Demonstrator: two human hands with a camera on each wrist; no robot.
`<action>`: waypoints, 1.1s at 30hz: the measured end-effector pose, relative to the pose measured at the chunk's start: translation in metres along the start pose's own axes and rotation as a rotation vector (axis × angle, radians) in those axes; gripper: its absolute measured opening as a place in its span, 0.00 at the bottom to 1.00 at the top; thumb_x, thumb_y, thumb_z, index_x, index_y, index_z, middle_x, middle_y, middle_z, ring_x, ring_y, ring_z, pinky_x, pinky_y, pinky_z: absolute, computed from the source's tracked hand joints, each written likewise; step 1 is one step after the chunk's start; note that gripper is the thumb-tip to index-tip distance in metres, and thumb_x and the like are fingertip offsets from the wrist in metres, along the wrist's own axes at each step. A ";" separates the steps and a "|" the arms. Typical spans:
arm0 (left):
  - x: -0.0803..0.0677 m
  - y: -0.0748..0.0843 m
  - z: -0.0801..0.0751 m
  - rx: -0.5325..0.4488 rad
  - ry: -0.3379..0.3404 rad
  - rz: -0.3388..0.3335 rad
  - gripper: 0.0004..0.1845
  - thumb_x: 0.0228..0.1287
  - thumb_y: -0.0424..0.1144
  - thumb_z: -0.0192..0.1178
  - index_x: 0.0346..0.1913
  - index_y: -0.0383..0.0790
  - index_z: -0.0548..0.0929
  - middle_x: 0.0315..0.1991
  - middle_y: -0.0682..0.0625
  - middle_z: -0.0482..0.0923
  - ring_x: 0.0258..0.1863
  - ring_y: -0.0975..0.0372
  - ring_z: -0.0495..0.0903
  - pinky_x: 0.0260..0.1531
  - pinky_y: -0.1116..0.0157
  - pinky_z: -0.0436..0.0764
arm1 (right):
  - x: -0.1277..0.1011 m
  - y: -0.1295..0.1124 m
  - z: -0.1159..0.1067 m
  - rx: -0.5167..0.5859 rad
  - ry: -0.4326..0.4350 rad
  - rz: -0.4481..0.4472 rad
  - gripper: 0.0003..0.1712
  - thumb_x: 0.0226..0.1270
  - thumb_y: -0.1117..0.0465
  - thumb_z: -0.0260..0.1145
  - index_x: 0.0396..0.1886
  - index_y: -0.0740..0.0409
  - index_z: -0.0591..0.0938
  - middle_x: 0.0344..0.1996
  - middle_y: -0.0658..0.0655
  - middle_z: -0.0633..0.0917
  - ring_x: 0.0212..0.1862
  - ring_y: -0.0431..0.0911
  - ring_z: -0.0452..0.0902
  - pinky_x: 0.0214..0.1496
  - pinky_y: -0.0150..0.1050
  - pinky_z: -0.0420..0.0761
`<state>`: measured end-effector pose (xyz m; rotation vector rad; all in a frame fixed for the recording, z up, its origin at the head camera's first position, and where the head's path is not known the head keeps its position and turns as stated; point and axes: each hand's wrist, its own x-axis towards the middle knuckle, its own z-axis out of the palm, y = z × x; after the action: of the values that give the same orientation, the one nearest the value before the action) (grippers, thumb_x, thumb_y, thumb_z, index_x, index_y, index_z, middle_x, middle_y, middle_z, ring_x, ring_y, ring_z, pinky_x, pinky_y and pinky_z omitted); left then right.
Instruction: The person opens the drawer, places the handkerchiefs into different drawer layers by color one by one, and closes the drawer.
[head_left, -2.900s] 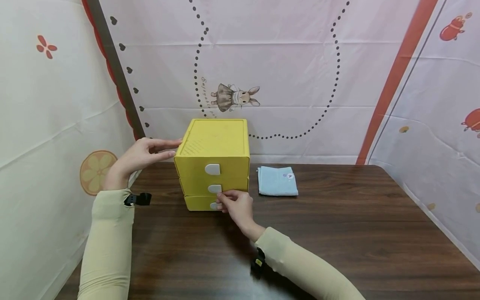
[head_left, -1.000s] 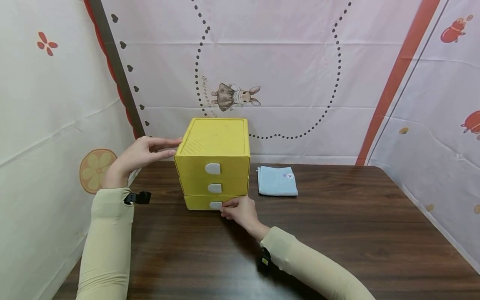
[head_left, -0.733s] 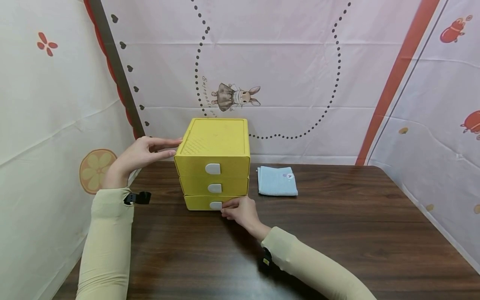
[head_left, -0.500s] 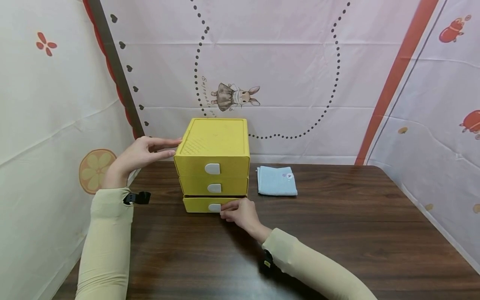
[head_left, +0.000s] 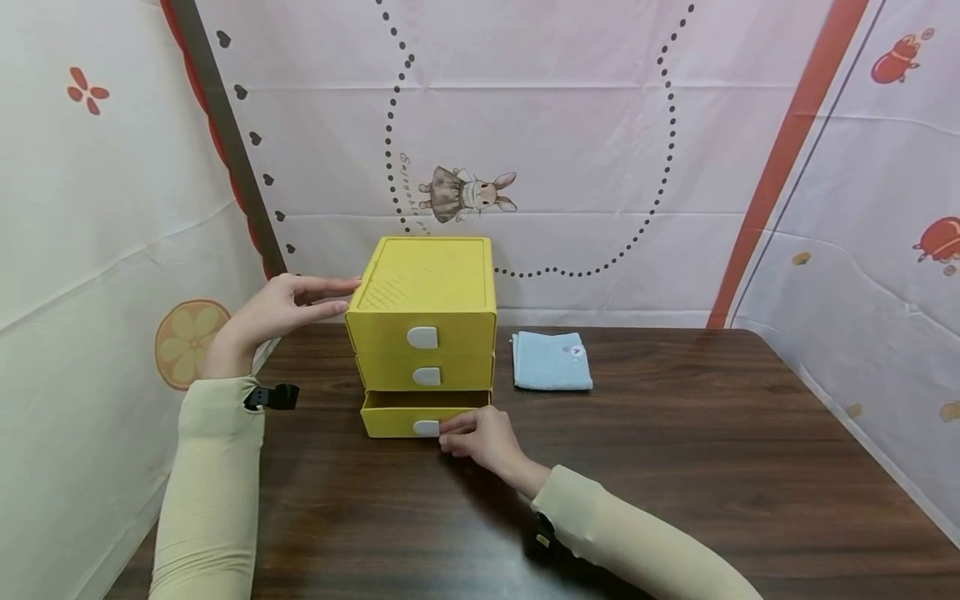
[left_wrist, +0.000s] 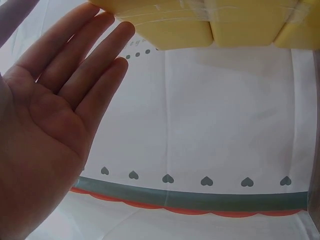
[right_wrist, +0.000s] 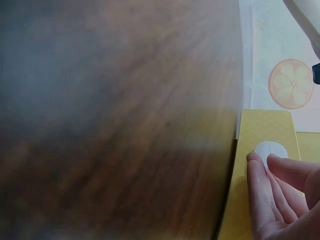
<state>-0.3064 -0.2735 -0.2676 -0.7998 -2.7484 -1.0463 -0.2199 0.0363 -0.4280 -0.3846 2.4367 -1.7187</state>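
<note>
Bottom drawer [head_left: 420,417] of the little yellow plastic drawer unit [head_left: 422,308] sits pulled out a bit over the counter [head_left: 675,467], with a dark gap showing above its front panel. It's smooth, boxy plastic with a white half-round tab handle [head_left: 425,428] in the middle. The right hand [head_left: 483,440] is right at that tab, fingertips [right_wrist: 262,175] curled onto it, so that grip is pinching the handle; the right wrist view shows the fingers lying against the white tab and the yellow front.

Counter is dark wood grain, kinda glossy. The unit stands toward its back edge, three drawers stacked, the upper two shut flush, each with the same white tab. The top of the unit has a fine dotted texture.

Left hand [head_left: 281,312] is flat against the unit's upper left side, fingers straight, not clutching anything, just touching it.

Just right of the unit, apart from it, lies a folded light blue cloth [head_left: 551,361] with a small tag I can't read.

Behind everything hangs a pale printed sheet with a bunny drawing [head_left: 465,193], dotted lines and some curved writing too small to make out.
</note>
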 end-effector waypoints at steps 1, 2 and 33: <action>0.000 0.000 0.000 0.003 0.001 -0.002 0.22 0.63 0.51 0.61 0.60 0.61 0.77 0.60 0.58 0.76 0.54 0.76 0.74 0.45 0.78 0.73 | -0.001 0.000 0.000 0.000 -0.004 0.001 0.07 0.58 0.66 0.69 0.36 0.62 0.88 0.27 0.57 0.89 0.31 0.50 0.87 0.32 0.38 0.84; 0.000 0.000 0.000 0.005 0.001 -0.006 0.22 0.63 0.51 0.61 0.61 0.61 0.77 0.60 0.58 0.76 0.54 0.77 0.73 0.45 0.78 0.73 | -0.002 0.000 0.000 -0.004 -0.005 0.004 0.07 0.58 0.66 0.69 0.36 0.62 0.88 0.27 0.56 0.89 0.31 0.49 0.87 0.32 0.38 0.84; -0.001 -0.001 0.000 0.030 0.006 -0.022 0.22 0.63 0.53 0.61 0.61 0.62 0.77 0.60 0.56 0.76 0.54 0.72 0.74 0.43 0.77 0.74 | -0.034 -0.003 -0.001 -0.006 -0.082 0.010 0.07 0.57 0.64 0.71 0.36 0.59 0.89 0.28 0.55 0.89 0.30 0.49 0.86 0.32 0.39 0.84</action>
<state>-0.3060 -0.2745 -0.2683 -0.7621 -2.7672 -1.0067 -0.1868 0.0456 -0.4258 -0.4345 2.3829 -1.6581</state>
